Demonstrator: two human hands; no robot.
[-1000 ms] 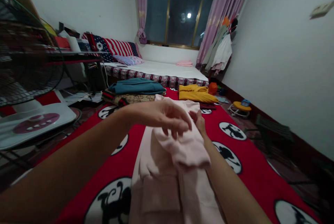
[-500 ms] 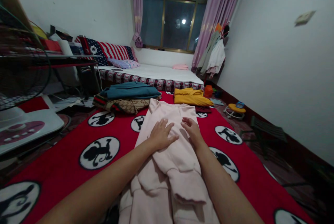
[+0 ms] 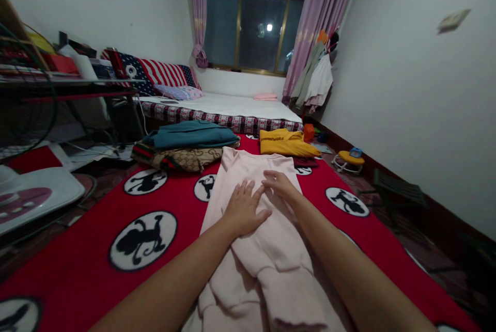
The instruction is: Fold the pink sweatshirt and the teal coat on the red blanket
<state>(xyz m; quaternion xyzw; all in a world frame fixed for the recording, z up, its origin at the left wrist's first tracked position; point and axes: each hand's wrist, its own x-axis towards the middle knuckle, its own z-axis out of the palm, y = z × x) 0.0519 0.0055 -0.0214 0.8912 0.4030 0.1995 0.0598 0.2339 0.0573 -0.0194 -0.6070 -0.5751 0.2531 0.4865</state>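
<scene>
A pale pink garment lies lengthwise on the red blanket, with its sleeves folded in over the body and the cuffs toward me. My left hand rests flat on it, fingers spread. Just right of that, my right hand is over the same garment with its fingers stretched out toward the left and holding nothing. The tips of its fingers come close to my left hand; whether they touch the cloth I cannot tell.
Beyond the garment lie a folded teal garment on a brown patterned one, and a yellow garment at right. A bed stands under the window. A cluttered desk is at left, a small stool at right.
My right hand has moved left across the pink garment, closer to my left hand. My left hand stays flat on the cloth. The view has shifted slightly.
</scene>
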